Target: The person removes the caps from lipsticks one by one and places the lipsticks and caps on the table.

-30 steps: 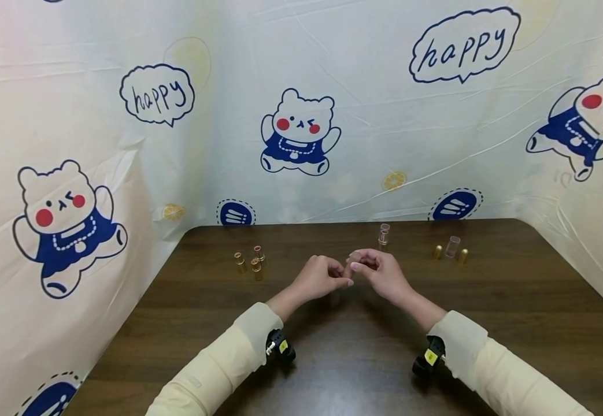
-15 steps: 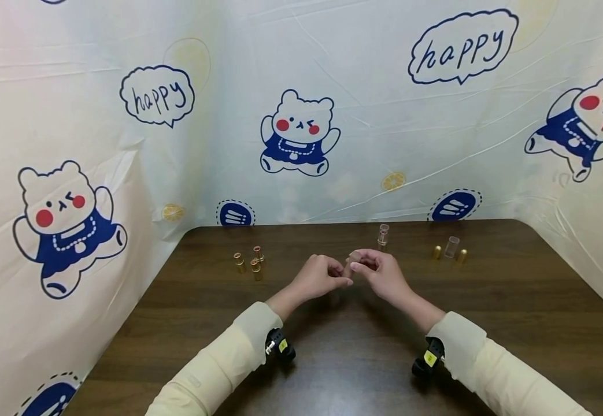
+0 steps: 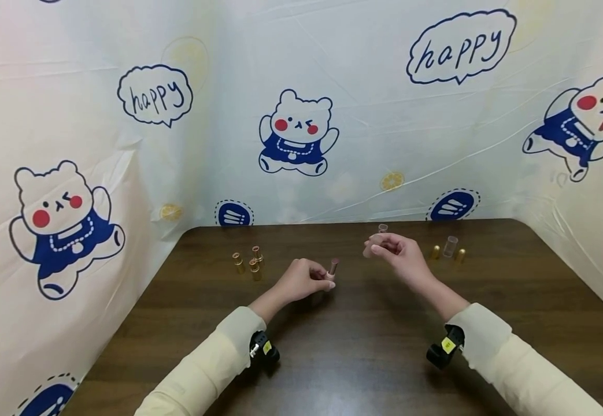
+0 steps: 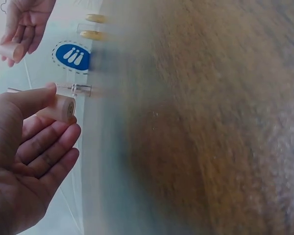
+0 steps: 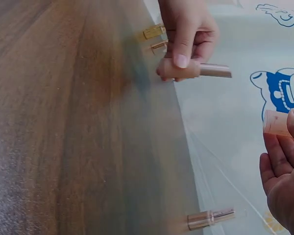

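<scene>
My left hand (image 3: 301,280) pinches a lipstick (image 3: 334,266) by its pale pink base, with the bare mauve-brown stick pointing up. In the left wrist view its base (image 4: 63,108) sits between thumb and fingers, tipped sideways to the camera. To the right, and apart from it, my right hand (image 3: 404,254) holds a translucent pink cap (image 5: 275,122) raised over the table. The right wrist view shows the lipstick's shiny stick (image 5: 215,70) fully uncovered. Behind my right hand stands another lipstick with a clear top (image 3: 383,228), partly hidden.
Three gold lipstick tubes (image 3: 255,269) stand grouped at the back left of the dark wooden table (image 3: 343,358). At the back right a clear cap (image 3: 450,246) stands between two small gold pieces (image 3: 436,252). A printed curtain (image 3: 363,133) closes off the back and sides.
Both hands were together on the covered lipstick. Now the cap has come off and moved right and up with my right hand, while my left hand has shifted slightly left with the lipstick.
</scene>
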### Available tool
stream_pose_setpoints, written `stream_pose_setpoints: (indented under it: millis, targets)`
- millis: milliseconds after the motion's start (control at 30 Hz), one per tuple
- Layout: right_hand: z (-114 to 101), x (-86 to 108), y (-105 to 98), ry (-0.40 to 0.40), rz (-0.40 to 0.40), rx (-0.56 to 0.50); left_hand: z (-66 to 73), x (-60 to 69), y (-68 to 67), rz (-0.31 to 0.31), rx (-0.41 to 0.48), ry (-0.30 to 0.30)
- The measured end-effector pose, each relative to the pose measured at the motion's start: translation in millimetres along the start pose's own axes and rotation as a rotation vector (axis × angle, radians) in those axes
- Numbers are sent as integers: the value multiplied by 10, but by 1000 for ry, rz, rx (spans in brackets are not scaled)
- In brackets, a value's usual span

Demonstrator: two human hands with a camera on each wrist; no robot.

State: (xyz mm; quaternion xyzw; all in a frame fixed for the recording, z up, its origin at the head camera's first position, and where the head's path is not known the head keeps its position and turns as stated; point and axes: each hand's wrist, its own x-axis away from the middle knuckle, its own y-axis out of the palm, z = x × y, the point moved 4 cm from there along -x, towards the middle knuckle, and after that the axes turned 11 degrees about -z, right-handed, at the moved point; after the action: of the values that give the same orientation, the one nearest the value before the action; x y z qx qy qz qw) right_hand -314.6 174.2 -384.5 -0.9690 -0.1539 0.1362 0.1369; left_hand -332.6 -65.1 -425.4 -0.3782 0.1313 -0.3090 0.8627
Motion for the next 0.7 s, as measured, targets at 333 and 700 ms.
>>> stream_pose_setpoints:
  millis: [333,700]
  targets:
    - [85,21,11,-9,25,23,-54,67,-82,54,-17,-29]
    - [180,41,-80,4,72,61,-123,199,-234,146,19,-37]
